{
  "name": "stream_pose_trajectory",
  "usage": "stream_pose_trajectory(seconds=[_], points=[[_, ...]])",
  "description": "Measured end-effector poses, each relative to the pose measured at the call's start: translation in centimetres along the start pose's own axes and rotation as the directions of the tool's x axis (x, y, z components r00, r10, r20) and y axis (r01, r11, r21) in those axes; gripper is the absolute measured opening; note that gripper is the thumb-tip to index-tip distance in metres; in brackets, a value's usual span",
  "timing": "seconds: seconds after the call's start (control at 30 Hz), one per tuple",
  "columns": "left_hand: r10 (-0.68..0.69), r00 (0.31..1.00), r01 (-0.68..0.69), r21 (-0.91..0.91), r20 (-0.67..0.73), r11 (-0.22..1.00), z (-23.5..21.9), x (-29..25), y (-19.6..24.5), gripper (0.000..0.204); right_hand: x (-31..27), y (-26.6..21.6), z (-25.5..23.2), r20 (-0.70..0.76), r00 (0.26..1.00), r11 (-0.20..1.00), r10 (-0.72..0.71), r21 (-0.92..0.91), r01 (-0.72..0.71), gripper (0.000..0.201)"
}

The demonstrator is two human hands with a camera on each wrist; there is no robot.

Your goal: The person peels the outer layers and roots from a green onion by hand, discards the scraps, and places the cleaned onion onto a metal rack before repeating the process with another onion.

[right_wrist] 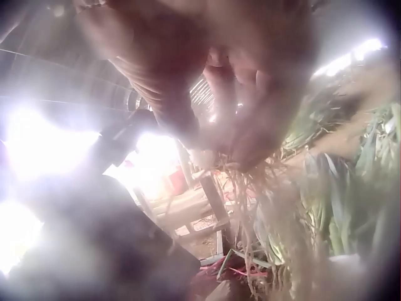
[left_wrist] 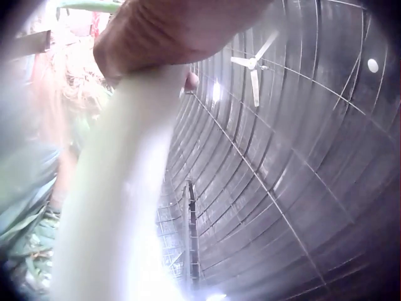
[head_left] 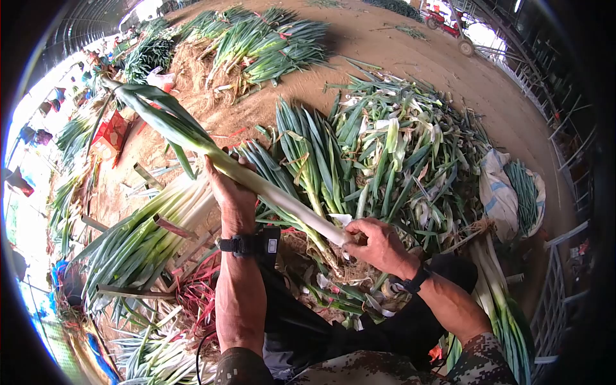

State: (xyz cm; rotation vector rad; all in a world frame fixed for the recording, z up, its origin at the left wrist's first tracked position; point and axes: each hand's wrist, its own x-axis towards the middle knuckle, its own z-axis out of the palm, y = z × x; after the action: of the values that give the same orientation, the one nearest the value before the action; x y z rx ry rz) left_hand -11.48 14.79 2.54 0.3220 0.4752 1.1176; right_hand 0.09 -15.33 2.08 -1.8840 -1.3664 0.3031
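Held one long leek (head_left: 256,183) slantwise above the heaped leeks (head_left: 391,154): left hand (head_left: 232,199) wrapped round its pale stalk, right hand (head_left: 378,244) curled tight at the root end

left hand (head_left: 232,196) raised ahead of torso, fingers curled in grip, back of hand toward head camera. left forearm near vertical, black wrist strap on. right hand (head_left: 377,244) lower and nearer body, fingers pinched shut, knuckles up. right forearm angled in from lower right, camo sleeve at elbow.
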Motion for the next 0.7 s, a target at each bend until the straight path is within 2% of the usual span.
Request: stream_pose_trajectory(seconds=[0.07,0.17,0.27,0.47,0.6,0.7], points=[[-0.018,1.0,0.018,-0.03,0.0,0.999,-0.4,0.2,0.0,0.048,-0.2,1.0,0.4,-0.006,0.999,0.998,0.048,-0.03,-0.048,0.024],[-0.02,1.0,0.019,-0.061,-0.013,0.998,-0.1,-0.2,0.1,0.042,0.0,0.3,0.0,0.055,0.994,0.987,0.095,-0.136,-0.087,0.025],[-0.019,1.0,0.017,-0.096,-0.015,0.995,0.3,-1.0,0.1,0.039,0.4,0.0,-0.3,0.095,0.988,0.98,0.125,-0.167,-0.108,0.023],[0.004,1.0,-0.004,-0.093,0.004,0.996,-0.2,-0.8,0.0,0.041,0.3,1.0,0.6,0.054,0.997,0.969,-0.052,-0.239,0.063,0.017],[0.007,1.0,-0.007,-0.048,0.009,0.999,-0.5,-0.9,-0.1,0.041,0.2,0.9,1.1,0.021,0.996,0.966,-0.09,-0.243,0.093,0.013],[0.065,0.997,-0.066,0.015,0.033,0.998,-0.3,-1.3,-0.3,0.042,0.0,1.1,1.6,-0.005,0.995,0.962,-0.103,-0.256,0.098,0.011]])
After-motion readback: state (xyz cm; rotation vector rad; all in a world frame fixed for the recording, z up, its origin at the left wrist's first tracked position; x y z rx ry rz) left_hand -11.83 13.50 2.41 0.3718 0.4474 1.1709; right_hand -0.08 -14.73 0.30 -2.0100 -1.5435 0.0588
